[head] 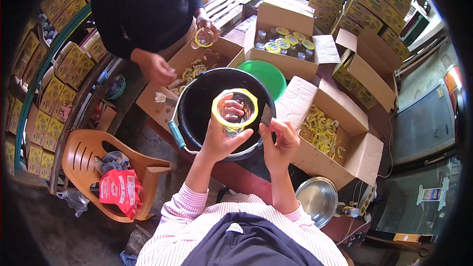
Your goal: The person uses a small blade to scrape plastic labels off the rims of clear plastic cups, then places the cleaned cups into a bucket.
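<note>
My left hand point(218, 140) holds a clear cup point(234, 130) by its side, its mouth tipped towards me. A ragged yellow band runs round the cup's rim, and some of my fingers show through the wall. Pinched between the thumb and fingers of my right hand point(280, 141) is a small flat blade point(266, 114), held just right of the cup. Both hands are over a black bucket point(196, 99) with a wire handle and a teal grip point(177, 135).
A co-worker's hand point(207, 23) holds a similar cup point(203, 38) over a carton point(231, 48) of yellow scraps. Right of the bucket sit a green basin point(264, 74), a carton point(329, 168) of yellow strips and a metal bowl point(317, 199). Behind, a carton point(286, 59) holds yellow-lidded containers. A plastic chair point(85, 155) stands left.
</note>
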